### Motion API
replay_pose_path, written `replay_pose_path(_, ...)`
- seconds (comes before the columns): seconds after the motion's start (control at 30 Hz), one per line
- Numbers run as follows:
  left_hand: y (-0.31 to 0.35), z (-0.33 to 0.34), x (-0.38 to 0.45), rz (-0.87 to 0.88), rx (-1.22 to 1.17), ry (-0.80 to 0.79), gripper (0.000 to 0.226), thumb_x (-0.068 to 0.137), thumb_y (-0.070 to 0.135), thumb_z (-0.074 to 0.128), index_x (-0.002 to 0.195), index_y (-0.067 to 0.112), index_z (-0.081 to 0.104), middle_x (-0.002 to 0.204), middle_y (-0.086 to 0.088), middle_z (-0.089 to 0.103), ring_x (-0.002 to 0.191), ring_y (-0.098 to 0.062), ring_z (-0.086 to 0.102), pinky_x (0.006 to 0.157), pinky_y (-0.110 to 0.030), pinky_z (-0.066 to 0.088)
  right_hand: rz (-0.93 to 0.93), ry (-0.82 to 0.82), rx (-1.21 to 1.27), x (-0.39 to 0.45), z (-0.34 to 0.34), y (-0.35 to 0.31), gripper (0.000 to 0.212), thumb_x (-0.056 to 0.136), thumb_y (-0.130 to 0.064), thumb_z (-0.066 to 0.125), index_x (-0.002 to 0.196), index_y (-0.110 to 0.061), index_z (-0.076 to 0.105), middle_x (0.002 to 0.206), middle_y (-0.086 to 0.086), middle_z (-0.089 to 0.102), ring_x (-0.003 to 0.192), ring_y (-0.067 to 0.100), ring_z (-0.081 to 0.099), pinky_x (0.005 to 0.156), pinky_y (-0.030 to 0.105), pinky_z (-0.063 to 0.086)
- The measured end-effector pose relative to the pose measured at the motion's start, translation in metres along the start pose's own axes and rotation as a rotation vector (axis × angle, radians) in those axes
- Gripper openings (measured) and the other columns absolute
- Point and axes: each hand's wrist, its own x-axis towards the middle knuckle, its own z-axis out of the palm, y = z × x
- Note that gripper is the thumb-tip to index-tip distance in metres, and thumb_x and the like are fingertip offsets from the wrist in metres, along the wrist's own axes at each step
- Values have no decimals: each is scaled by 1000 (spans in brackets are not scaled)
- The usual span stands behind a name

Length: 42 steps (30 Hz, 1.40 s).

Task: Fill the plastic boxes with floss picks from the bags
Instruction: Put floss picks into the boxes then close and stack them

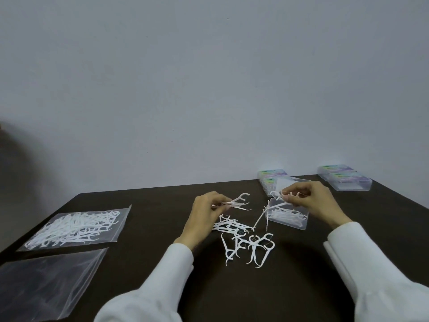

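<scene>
Behind your dark table (144, 228) stands a plain grey wall (209, 77). You have two bags at your left: the far bag (76, 226) lies flat and is full of white floss picks, and the near bag (46, 284) lies flat just in front of it and looks empty. Your left hand (204, 212) pinches a small bunch of picks (236, 202) above the table, their forked heads pointing right; you cannot count them exactly, perhaps three or four. Your right hand (311, 201) pinches another few picks (284, 195) over the open box (287, 217), fingers curled round them. That box, one clear plastic case, sits right of centre with its lid (290, 183) raised behind it and a layer of picks already inside; two picks lean over its left rim with their tips on the table. Between your hands and nearer to you lies a loose pile (243, 238) of picks on the table, roughly a dozen or more, too tangled to count surely. Behind the open box, partly hidden by it, you can see two closed boxes (271, 176) with coloured labels. At the far right edge sit two more closed boxes (343, 180), side by side and touching. Both your arms wear white sleeves (162, 287).
</scene>
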Motion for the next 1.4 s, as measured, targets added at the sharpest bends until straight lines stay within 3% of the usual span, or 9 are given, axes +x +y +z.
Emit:
replay_pose_path(0.17, 13, 23, 12, -32, -96, 1, 15, 83, 12, 70, 97, 13, 74, 85, 8, 68, 79, 5, 60, 70, -7, 43, 99, 150, 117, 3, -3, 16, 17, 78, -15, 72, 94, -13, 70, 80, 2, 65, 68, 15, 61, 55, 15, 42)
replay_pose_path(0.33, 26, 52, 26, -75, -158, -10, 16, 83, 11, 70, 99, 12, 74, 83, 9, 67, 77, 2, 61, 69, -8, 45, 211, 196, 280, 7, -8, 25, 23, 79, -14, 71, 102, -11, 69, 104, 8, 65, 95, 22, 62, 73, 29, 51)
replay_pose_path(0.4, 29, 62, 31, -96, -183, 11, 17, 83, 11, 70, 99, 14, 74, 82, 10, 68, 77, 0, 62, 72, -13, 48, 204, 224, 284, 7, -9, 23, 24, 79, -14, 70, 102, -9, 69, 102, 8, 65, 94, 22, 62, 74, 28, 51)
replay_pose_path(0.53, 33, 75, 40, -129, -224, 63, 18, 82, 10, 71, 96, 20, 73, 79, 11, 71, 77, -12, 67, 72, -21, 53, 171, 243, 193, 5, -12, 25, 19, 80, -12, 70, 98, -7, 71, 92, 5, 63, 74, 7, 55, 61, 16, 42)
replay_pose_path(0.7, 37, 88, 47, -225, -312, 80, 15, 82, 12, 71, 97, 12, 74, 72, 4, 69, 68, -3, 62, 58, -6, 43, 202, 299, 249, 5, -17, 26, 21, 82, -14, 68, 101, -7, 69, 94, 5, 63, 82, 14, 58, 68, 23, 48)
replay_pose_path(0.9, 39, 101, 51, -250, -310, 25, 17, 82, 15, 72, 99, 14, 74, 94, 3, 71, 86, -8, 63, 69, -9, 45, 183, 352, 128, 2, -21, 27, 19, 84, -13, 66, 102, -7, 69, 95, 2, 58, 94, 13, 50, 78, 26, 40)
replay_pose_path(1.1, 43, 108, 50, -225, -275, -24, 15, 83, 16, 71, 97, 13, 75, 88, 7, 68, 87, -7, 63, 79, -18, 50, 214, 418, 217, 3, -22, 28, 19, 84, -14, 66, 101, -7, 69, 94, 4, 60, 89, 13, 53, 54, 7, 38)
replay_pose_path(1.3, 41, 106, 52, -247, -253, 57, 19, 84, 23, 70, 101, 15, 74, 96, 4, 72, 88, -7, 64, 75, -18, 50, 246, 508, 265, 6, -21, 31, 23, 82, -16, 69, 103, -8, 69, 105, 12, 66, 99, 27, 61, 66, 19, 45)
replay_pose_path(1.4, 38, 105, 51, -252, -183, -2, 19, 86, 22, 68, 103, 16, 73, 97, 6, 70, 85, -3, 60, 73, -15, 44, 237, 507, 272, 6, -22, 30, 22, 81, -16, 69, 102, -8, 70, 104, 11, 66, 100, 26, 61, 74, 25, 47)
